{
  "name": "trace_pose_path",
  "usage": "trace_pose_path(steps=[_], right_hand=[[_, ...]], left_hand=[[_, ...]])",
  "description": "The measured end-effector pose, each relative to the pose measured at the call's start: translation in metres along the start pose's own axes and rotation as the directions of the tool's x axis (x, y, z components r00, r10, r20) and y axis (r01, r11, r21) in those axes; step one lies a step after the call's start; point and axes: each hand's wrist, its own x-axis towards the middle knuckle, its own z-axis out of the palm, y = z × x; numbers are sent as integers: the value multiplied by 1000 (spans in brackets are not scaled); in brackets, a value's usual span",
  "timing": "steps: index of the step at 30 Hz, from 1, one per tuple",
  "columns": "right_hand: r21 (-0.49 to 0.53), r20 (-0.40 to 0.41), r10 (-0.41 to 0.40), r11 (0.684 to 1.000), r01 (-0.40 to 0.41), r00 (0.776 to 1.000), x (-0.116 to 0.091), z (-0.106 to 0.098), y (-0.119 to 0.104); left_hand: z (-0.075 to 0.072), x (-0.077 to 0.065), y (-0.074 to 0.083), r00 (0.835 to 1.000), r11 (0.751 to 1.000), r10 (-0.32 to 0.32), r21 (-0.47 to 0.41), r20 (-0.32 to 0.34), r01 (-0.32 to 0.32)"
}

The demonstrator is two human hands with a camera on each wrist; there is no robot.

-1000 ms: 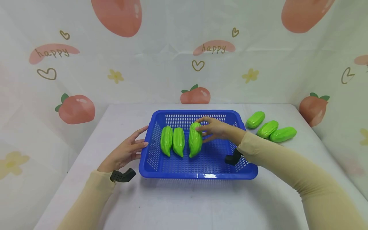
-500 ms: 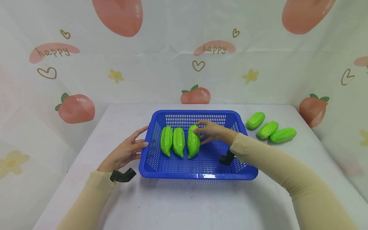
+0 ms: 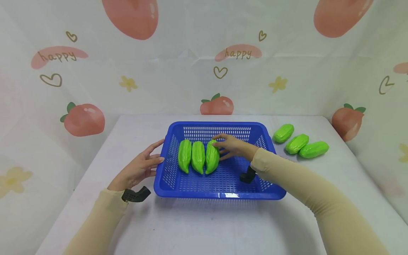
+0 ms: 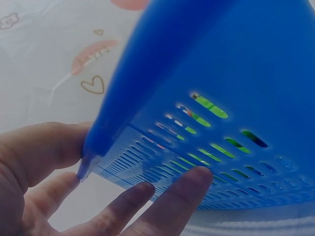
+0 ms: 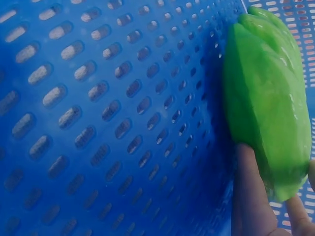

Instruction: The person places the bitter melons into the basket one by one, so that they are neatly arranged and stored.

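A blue plastic basket point(image 3: 197, 194) with slotted walls sits on the table. Two bright green, ribbed bitter melons lie side by side in its left part, a left one point(image 3: 184, 156) and a middle one point(image 3: 198, 157). A third bitter melon point(image 3: 212, 157) lies just right of them, tapered end toward the near side. My right hand point(image 3: 234, 146) holds its far end between thumb and fingers, also seen from close by in the right wrist view. My left hand point(image 3: 141, 166) holds the basket's left rim, with fingertips point(image 4: 199, 179) against the slotted outer wall in the left wrist view.
Right of the basket, three more bitter melons lie on the white table point(image 3: 204, 226): a back one point(image 3: 283, 133), a middle one point(image 3: 297, 143) and a right one point(image 3: 313, 149). A printed curtain point(image 3: 178, 71) hangs behind and at both sides.
The right hand has brought the third bitter melon left and down, closer beside the other two in the basket. The left hand and the basket have stayed in place.
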Motion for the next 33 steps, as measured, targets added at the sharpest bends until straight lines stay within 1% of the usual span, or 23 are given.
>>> trace_pose_path(steps=[6,18,26,33], right_hand=[[6,15,2,1000,-2,1000,3,1,2],[23,46,-5,1000,4,999,4,1,3],[23,47,2,1000,-3,999,6,1,3],[9,37,10,1000,-10,999,5,2,3]], left_hand=[[0,1,1,1000,1000,-1,14,-7,1],[0,1,-1,1000,1000,11,9,8,-11],[0,1,-1,1000,1000,12,-5,8,-12],[0,0,-1,1000,1000,14,5,1,-14]])
